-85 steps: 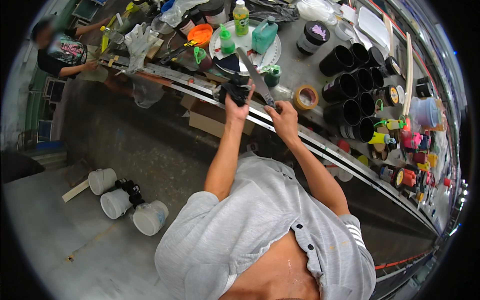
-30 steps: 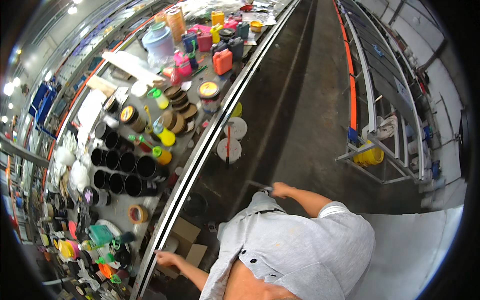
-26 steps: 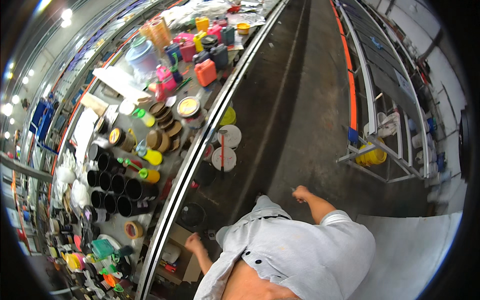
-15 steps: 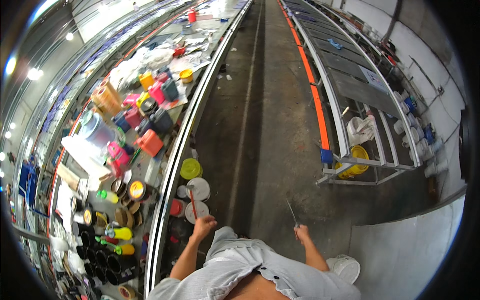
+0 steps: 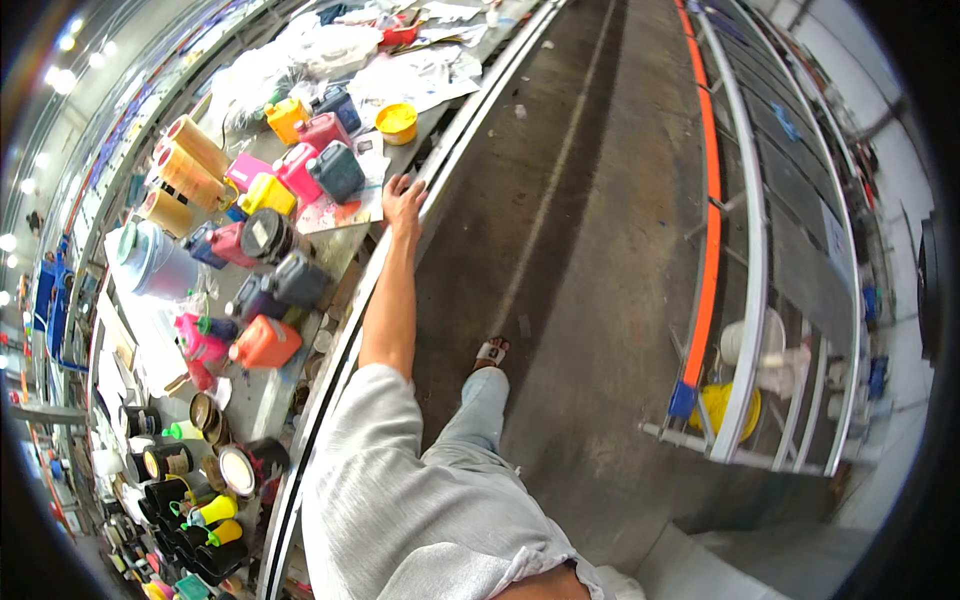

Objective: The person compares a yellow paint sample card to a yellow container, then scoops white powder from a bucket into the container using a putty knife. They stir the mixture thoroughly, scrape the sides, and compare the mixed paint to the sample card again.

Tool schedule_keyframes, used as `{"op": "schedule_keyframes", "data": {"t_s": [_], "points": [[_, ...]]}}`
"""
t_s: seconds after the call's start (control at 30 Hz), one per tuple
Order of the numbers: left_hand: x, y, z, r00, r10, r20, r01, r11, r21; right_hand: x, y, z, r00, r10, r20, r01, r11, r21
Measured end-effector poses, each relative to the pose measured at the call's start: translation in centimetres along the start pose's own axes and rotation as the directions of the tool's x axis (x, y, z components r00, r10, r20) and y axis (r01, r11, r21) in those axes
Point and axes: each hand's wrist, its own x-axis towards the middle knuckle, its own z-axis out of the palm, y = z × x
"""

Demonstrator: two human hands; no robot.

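Note:
My left hand [image 5: 403, 205] reaches out to the table's metal edge rail [image 5: 465, 120], just right of a dark teal jerrycan [image 5: 337, 172]; its fingers are bent and apart, with nothing visible in them, and whether they touch the rail is unclear. Nearby lie a paint-spotted sheet [image 5: 325, 215], pink jerrycans [image 5: 298, 172] and a tub of yellow material [image 5: 396, 123]. My right hand is out of view.
The crowded table [image 5: 250, 385] runs along my left, with rolls [image 5: 186, 175], buckets [image 5: 150, 258] and dark cups. My foot [image 5: 491, 352] is on the aisle floor [image 5: 570, 280]. On the right stands a metal rack [image 5: 750, 280] with an orange rail and yellow bucket [image 5: 722, 408].
I have moved forward along the aisle. My left hand has stretched forward to the table edge; my right hand, which held a long blade, has left view.

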Motion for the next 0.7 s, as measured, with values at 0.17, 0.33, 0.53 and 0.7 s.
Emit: {"op": "schedule_keyframes", "data": {"t_s": [0.17, 0.33, 0.53, 0.7], "points": [[13.7, -7.0, 2.6, 0.988, 0.14, -0.065, -0.126, 0.975, 0.182, -4.2, -13.8, 2.2, 0.997, -0.03, -0.073, 0.027, 0.999, -0.036], [17.4, -7.6, 6.0, 0.866, 0.429, -0.258, -0.207, 0.777, 0.595, -7.2, -23.7, 2.3, 0.986, -0.1, -0.131, 0.095, 0.995, -0.041], [19.5, -5.7, 8.2, 0.809, 0.409, -0.423, 0.047, 0.672, 0.739, -9.0, -30.6, 7.8, 0.981, -0.193, -0.032, 0.191, 0.98, -0.063], [20.6, -5.7, 8.3, 0.756, 0.357, -0.549, 0.123, 0.747, 0.653, -8.9, -30.5, 11.2, 0.978, -0.188, 0.091, 0.202, 0.961, -0.188]]}}
